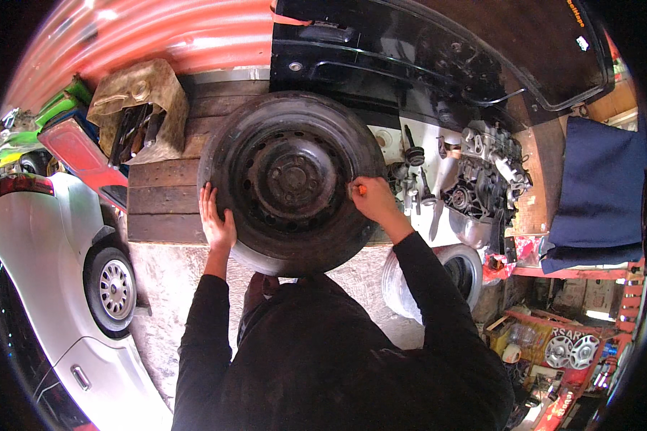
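Observation:
A black car wheel (295,183), its tyre on a dark steel rim, lies face up at the front edge of the wooden bench. My left hand (218,224) is open, its fingers laid along the left side of the tyre. At the right, where the rim meets the tyre, my right hand (377,203) is closed on a small tool with an orange end (362,190). Most of that tool is hidden in the fist, so its kind does not show.
On the wooden bench (162,188) stands a cut-open container (138,108) of tools. An engine (485,190) and loose metal parts sit to the right, below a black vehicle panel (352,54). Another tyre (406,287) stands on the floor; a silver car (72,287) is at left.

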A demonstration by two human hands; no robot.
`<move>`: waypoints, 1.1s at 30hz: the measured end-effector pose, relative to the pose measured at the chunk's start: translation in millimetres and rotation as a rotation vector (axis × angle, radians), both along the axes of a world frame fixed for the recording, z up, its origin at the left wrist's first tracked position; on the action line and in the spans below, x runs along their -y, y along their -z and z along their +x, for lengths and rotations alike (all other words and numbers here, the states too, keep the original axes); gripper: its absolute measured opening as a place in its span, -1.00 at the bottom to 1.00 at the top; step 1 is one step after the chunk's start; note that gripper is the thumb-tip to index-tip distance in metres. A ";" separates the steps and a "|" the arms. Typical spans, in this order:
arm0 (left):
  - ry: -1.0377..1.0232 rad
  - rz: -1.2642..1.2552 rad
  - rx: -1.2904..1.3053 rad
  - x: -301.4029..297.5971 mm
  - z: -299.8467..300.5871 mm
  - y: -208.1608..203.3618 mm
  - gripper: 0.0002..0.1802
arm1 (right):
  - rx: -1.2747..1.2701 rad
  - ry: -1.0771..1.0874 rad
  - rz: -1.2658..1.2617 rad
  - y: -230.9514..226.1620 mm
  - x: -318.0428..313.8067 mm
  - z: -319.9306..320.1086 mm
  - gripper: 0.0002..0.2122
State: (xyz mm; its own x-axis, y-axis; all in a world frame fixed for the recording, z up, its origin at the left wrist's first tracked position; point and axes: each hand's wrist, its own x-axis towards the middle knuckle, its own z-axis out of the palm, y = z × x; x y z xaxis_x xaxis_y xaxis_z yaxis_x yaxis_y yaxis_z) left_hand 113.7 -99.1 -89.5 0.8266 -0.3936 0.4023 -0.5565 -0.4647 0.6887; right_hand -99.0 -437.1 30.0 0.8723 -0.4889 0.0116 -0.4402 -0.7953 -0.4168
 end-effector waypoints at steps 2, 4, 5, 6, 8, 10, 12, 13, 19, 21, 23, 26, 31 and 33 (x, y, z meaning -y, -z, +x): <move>-0.007 0.003 -0.007 -3.3 -1.3 -0.1 -0.29 | 0.017 0.062 0.008 -18.0 -7.9 -0.2 -0.85; -0.007 0.011 -0.026 -1.9 -1.2 -0.7 -0.28 | 0.030 0.092 0.020 -22.7 -15.4 -3.9 -0.85; -0.009 0.016 -0.036 -2.0 -1.5 -1.1 -0.28 | 0.033 0.081 0.031 -16.3 -21.0 -4.7 -0.86; -0.003 0.012 -0.032 -1.0 -0.7 -0.6 -0.28 | 0.037 0.075 0.039 -11.6 -22.4 -5.6 -0.86; 0.006 0.005 -0.025 0.3 0.0 0.3 -0.27 | 0.084 0.105 0.091 -3.8 -18.3 -7.6 -0.86; 0.013 -0.001 -0.002 0.3 0.6 1.1 -0.27 | 0.107 0.125 0.076 0.1 -14.3 -6.6 -0.86; 0.009 0.007 -0.004 0.3 1.6 1.1 -0.27 | 0.108 0.136 -0.017 -3.6 -6.5 0.2 -0.86; 0.001 0.018 -0.016 -0.5 1.0 0.9 -0.27 | 0.092 0.147 -0.014 -7.1 -7.4 2.8 -0.86; 0.006 0.014 -0.001 0.0 0.2 -0.3 -0.27 | 0.004 0.164 0.060 -8.9 -19.6 0.5 -0.87; 0.003 0.017 -0.004 0.7 0.6 -0.5 -0.28 | 0.036 0.234 0.019 -8.2 -10.8 6.1 -0.87; -0.009 0.026 -0.018 -1.1 0.2 -1.0 -0.28 | 0.173 0.162 -0.003 -16.8 -11.7 7.8 -0.88; -0.026 0.043 -0.049 -0.2 -2.7 -3.5 -0.29 | 0.120 0.094 -0.013 -12.4 -21.8 -0.5 -0.88; -0.014 0.023 -0.009 -0.7 0.3 -2.6 -0.28 | 0.168 0.185 0.081 -3.1 -10.3 -0.3 -0.89; -0.011 0.027 -0.023 0.9 -3.0 -4.3 -0.28 | 0.178 0.118 0.009 5.1 -10.2 -6.6 -0.89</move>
